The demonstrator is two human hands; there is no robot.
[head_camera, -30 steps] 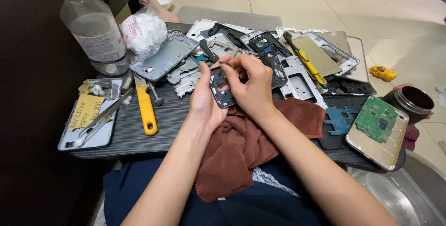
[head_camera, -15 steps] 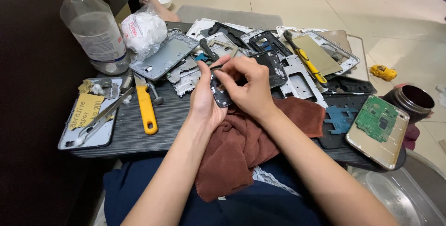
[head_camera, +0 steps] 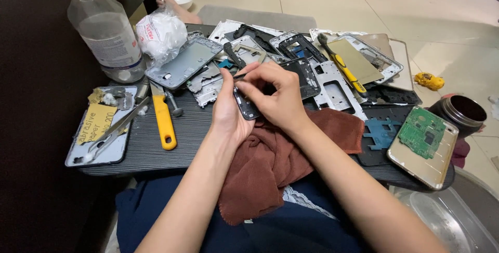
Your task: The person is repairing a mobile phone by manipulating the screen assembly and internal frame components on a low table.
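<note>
My left hand [head_camera: 227, 108] grips a dark phone frame part [head_camera: 246, 106], held on edge above a brown cloth [head_camera: 270, 167]. My right hand [head_camera: 275, 96] pinches a thin metal tool [head_camera: 240, 75] against the top of that part, and its fingers cover most of the part. Both hands hover over a dark slatted table [head_camera: 150, 149] that is strewn with several phone frames and back covers [head_camera: 322, 71].
A clear plastic bottle [head_camera: 104, 29] and a white plastic bag [head_camera: 160, 32] stand at the back left. A yellow-handled knife [head_camera: 163, 118] and a tray with tweezers [head_camera: 99, 125] lie left. A yellow-handled screwdriver [head_camera: 343, 68] and a green circuit board [head_camera: 427, 132] lie right.
The phone part has turned from lying flat in my left hand to standing nearly on edge. My right hand stays on its top with the thin tool.
</note>
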